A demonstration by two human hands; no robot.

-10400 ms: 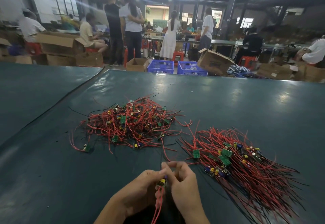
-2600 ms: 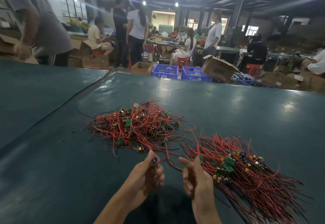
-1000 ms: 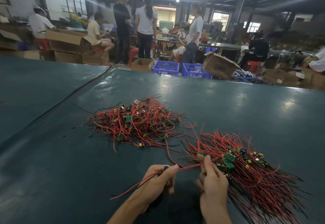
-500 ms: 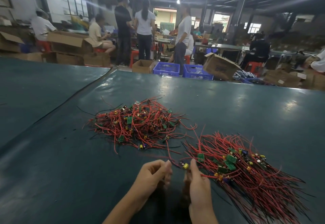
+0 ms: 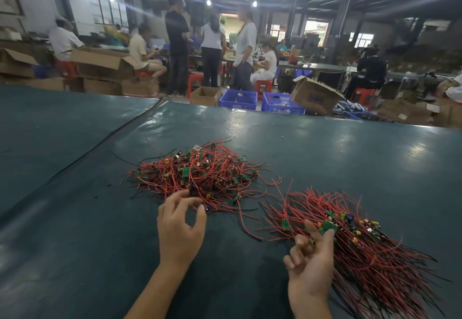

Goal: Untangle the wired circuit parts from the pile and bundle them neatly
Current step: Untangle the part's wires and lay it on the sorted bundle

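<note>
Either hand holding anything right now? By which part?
Left hand: nothing, fingers spread at the near edge of the tangled pile. Right hand: fingertips at a green board on the sorted bundle; can't tell if it's pinched.

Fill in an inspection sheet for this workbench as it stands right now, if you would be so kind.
Surface: dark green mat, glossy, with a seam running along its left side.
Job's things: tangled pile at centre; sorted bundle to the right, its leads roughly aligned.
Clutter: one stray black wire left of the pile.
Grippers: left hand with curled fingertips at the pile's near edge; right hand palm-up at the bundle's near edge; grip unclear on both.
Cables: only the parts' own red and black leads; nothing else seen.
Surroundings: people working beyond the table, cardboard boxes, blue crates.
</note>
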